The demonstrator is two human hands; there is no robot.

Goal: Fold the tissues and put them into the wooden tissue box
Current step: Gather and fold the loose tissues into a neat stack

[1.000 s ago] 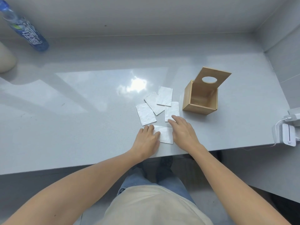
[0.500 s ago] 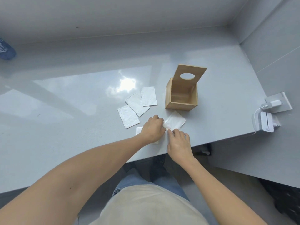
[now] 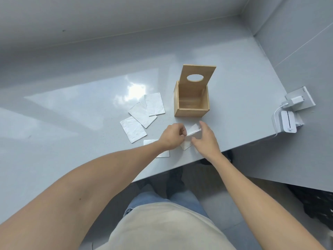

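Observation:
The wooden tissue box [image 3: 191, 112] stands on the grey counter with its lid [image 3: 197, 75] tilted up and open; its inside looks bare. Just in front of it, my left hand [image 3: 172, 136] and my right hand [image 3: 205, 139] both pinch one white tissue [image 3: 193, 131], half bent over between them, its lower corner on the counter. Three flat tissues [image 3: 142, 117] lie to the left of the box, two of them overlapping. Another tissue [image 3: 163, 153] lies near the counter's front edge, mostly hidden under my left wrist.
The grey counter [image 3: 72, 123] ends in a front edge just below my hands and meets walls at the back and right. A white device with a cable [image 3: 287, 121] and a plugged-in wall socket [image 3: 297, 100] sit at the right end.
Both hands left the tissue near the edge and took one tissue in front of the box, lifting and bending it. The view has shifted right; the bottle is out of sight.

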